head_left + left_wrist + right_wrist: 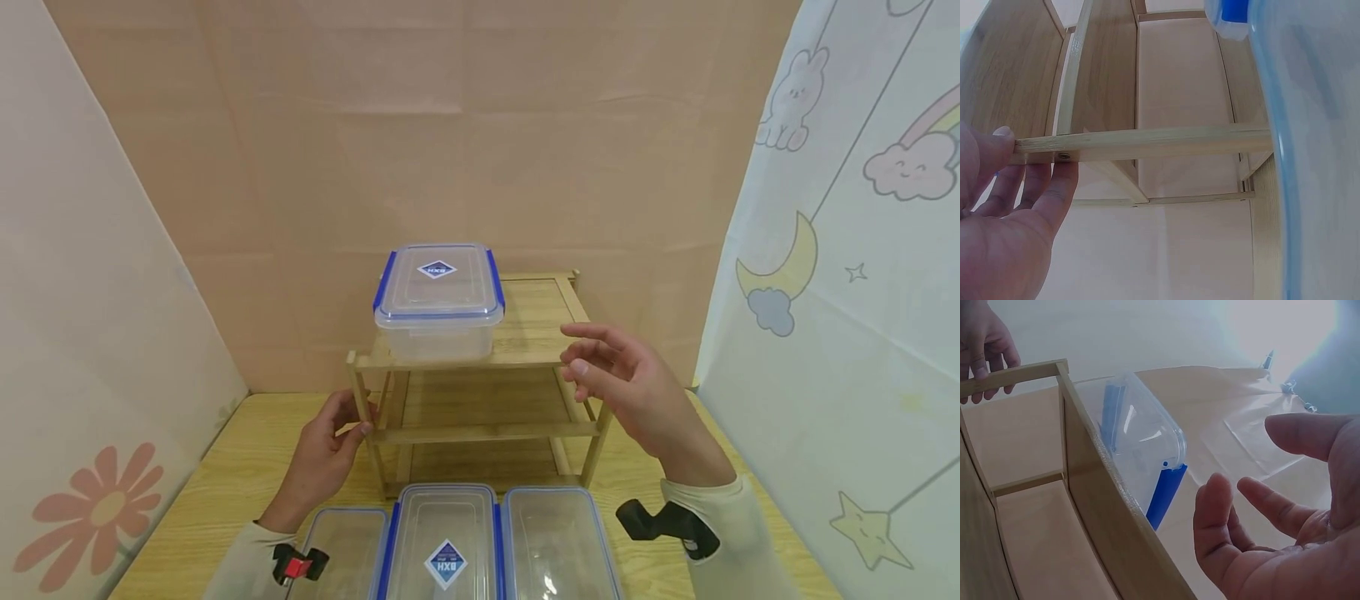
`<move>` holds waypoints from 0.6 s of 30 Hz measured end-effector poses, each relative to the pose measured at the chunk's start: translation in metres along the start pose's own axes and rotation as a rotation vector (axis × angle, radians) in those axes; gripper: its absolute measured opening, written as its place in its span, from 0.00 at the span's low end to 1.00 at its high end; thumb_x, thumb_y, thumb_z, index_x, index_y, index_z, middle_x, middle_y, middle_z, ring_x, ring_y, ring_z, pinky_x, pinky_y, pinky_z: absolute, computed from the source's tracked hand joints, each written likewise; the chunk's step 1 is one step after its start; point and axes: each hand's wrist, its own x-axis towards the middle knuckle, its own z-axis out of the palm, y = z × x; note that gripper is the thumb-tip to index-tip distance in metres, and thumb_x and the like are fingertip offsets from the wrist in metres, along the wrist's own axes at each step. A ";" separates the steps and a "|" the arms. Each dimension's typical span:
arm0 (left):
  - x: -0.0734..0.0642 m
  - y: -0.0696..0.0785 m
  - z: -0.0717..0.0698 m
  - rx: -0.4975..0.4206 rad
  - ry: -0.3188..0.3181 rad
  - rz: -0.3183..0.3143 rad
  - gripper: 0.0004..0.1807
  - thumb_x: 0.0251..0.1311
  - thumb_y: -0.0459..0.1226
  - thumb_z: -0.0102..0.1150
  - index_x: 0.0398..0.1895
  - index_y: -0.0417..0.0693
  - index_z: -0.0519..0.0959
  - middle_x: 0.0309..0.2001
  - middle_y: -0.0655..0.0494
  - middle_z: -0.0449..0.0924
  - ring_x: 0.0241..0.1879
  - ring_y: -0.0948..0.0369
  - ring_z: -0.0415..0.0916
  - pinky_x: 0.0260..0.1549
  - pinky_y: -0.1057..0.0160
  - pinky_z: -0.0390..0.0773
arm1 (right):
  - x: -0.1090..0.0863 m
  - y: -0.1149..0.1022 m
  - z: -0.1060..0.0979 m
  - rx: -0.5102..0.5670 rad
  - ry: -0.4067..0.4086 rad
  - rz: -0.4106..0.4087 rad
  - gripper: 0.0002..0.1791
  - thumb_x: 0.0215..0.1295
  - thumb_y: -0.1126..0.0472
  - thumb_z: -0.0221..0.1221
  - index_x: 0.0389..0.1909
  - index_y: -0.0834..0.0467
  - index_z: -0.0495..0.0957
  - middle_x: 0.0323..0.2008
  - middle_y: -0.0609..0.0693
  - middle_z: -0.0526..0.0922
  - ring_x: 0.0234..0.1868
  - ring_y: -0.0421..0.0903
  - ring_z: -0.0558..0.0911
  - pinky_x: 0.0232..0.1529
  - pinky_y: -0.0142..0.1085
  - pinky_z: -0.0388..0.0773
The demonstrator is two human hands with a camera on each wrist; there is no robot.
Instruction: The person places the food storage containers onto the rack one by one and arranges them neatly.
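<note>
A three-tier wooden rack [525,333] stands on the table. My left hand [330,446] grips its front left post [1147,145], thumb on one side and fingers behind. On the left part of the top shelf sits a clear lidded food container [440,292] with blue side clips and a BXH label. My right hand [630,383] hovers by the rack's front right corner, its fingers loosely bent with nothing between them. In the right wrist view the same container [1147,440] shows beyond the shelf edge, apart from my right fingers.
Three more clear containers lie on the table before the rack: a left one [345,542], a middle one with blue clips [446,525] and a right one [558,533]. Cloth walls enclose the table, plain tan [450,125] behind and a printed one [840,375] at right.
</note>
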 end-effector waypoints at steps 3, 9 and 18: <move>0.001 0.000 0.001 0.015 0.002 -0.005 0.20 0.68 0.28 0.55 0.62 0.43 0.68 0.50 0.45 0.79 0.49 0.46 0.81 0.45 0.66 0.84 | -0.007 0.008 -0.001 0.023 -0.015 -0.017 0.24 0.72 0.68 0.55 0.67 0.62 0.66 0.48 0.55 0.77 0.45 0.45 0.80 0.38 0.34 0.81; 0.003 0.000 0.000 0.030 -0.009 -0.006 0.23 0.68 0.27 0.55 0.63 0.51 0.68 0.51 0.46 0.79 0.52 0.48 0.80 0.45 0.65 0.84 | -0.022 0.025 0.000 -0.001 -0.028 0.004 0.22 0.71 0.68 0.56 0.64 0.63 0.68 0.47 0.56 0.76 0.44 0.45 0.80 0.39 0.36 0.82; 0.001 -0.002 0.000 0.048 -0.003 -0.005 0.20 0.69 0.29 0.54 0.62 0.53 0.69 0.51 0.47 0.80 0.51 0.50 0.81 0.46 0.68 0.83 | -0.046 0.055 0.004 -0.114 -0.013 0.077 0.18 0.71 0.65 0.57 0.60 0.58 0.73 0.48 0.54 0.79 0.46 0.45 0.81 0.40 0.38 0.83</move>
